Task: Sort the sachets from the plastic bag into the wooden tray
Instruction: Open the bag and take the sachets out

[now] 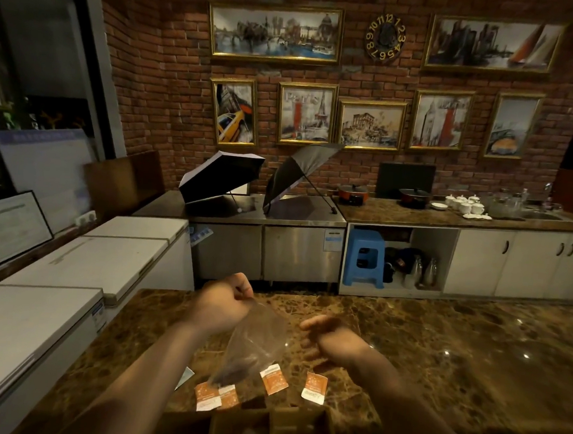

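Observation:
My left hand [222, 304] pinches the top of a clear plastic bag [259, 337] and holds it up over the brown marble counter [439, 346]; something dark sits in the bag's lower end. My right hand [334, 344] hovers just right of the bag, blurred, fingers loosely curled with nothing in them. Several orange-and-white sachets lie on the counter below the bag: one [273, 378] in the middle, one [315, 387] to the right, a pair [215, 396] at the left. The wooden tray [301, 418] sits at the bottom edge, with sachets inside its compartments.
White chest freezers [70, 286] line the left side. Across the aisle stand steel counters with two open umbrellas [223, 175], a blue stool [365, 256], pots and white cups [464, 205] on the back counter.

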